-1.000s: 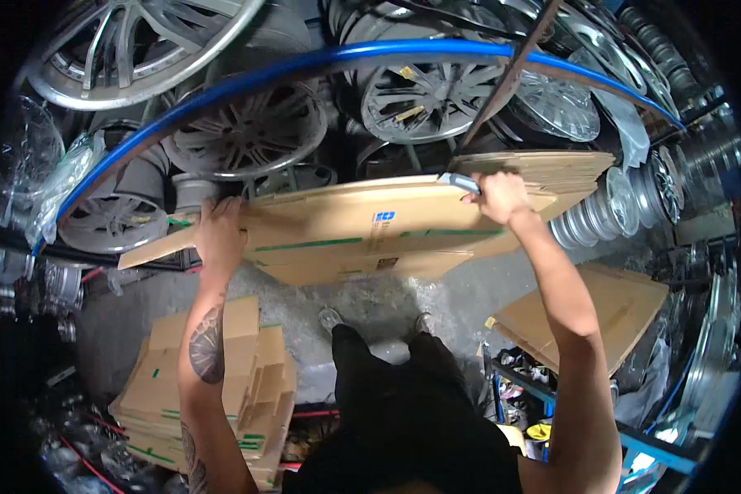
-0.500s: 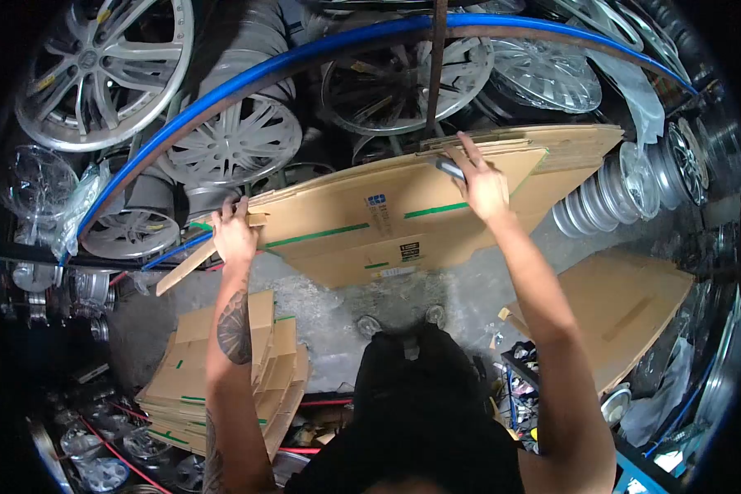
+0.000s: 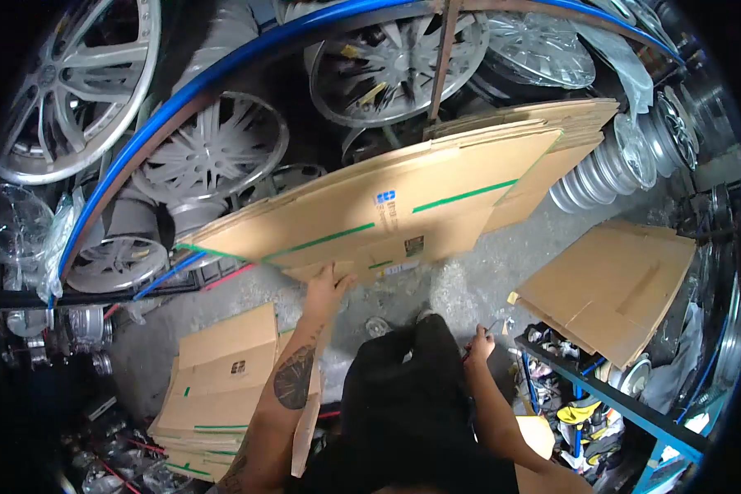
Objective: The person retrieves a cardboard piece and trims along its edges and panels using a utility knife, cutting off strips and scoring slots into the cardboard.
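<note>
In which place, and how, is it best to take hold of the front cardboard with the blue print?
The front cardboard is probably best taken by its long upper edge, at two spread places, coming from above on the printed side. It stands tilted, with that face and edge exposed, while more sheets sit close behind.

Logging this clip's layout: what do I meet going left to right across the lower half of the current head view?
Lower-left cardboard stack → left hand → dark trousers → right hand → right-side cardboard.
</note>
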`<state>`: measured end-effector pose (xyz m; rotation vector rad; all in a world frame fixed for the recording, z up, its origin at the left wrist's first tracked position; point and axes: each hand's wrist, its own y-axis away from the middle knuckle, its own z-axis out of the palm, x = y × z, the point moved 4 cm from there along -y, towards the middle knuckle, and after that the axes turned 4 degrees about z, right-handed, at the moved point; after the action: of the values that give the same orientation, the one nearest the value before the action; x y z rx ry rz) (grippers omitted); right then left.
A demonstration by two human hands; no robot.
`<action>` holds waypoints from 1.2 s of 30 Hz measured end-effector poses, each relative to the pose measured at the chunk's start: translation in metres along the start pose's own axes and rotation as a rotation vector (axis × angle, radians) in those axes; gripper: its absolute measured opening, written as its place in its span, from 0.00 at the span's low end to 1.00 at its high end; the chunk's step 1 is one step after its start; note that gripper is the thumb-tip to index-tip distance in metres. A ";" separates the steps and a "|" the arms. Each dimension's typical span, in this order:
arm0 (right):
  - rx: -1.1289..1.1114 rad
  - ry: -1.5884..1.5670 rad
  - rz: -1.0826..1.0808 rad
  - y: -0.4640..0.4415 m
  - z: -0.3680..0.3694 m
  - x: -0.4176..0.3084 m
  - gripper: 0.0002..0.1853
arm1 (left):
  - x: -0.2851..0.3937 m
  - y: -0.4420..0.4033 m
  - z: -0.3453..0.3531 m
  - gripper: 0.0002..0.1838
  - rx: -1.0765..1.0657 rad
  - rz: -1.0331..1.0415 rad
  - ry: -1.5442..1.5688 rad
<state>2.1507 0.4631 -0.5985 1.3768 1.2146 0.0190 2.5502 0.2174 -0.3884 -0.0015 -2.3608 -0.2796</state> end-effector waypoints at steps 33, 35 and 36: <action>-0.746 -0.913 -0.082 -0.321 0.270 0.027 0.35 | 0.037 -0.145 0.076 0.19 0.926 1.286 -0.265; -0.772 -0.812 -0.064 -0.322 0.291 0.045 0.34 | 0.063 -0.148 0.035 0.20 1.007 1.386 -0.483; -0.713 -0.723 -0.064 -0.320 0.300 0.053 0.30 | 0.079 -0.145 0.014 0.20 1.020 1.420 -0.575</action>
<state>2.1714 0.1893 -0.9449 0.6170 0.5436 -0.0793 2.4716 0.0720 -0.3735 -1.2951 -2.1089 1.7189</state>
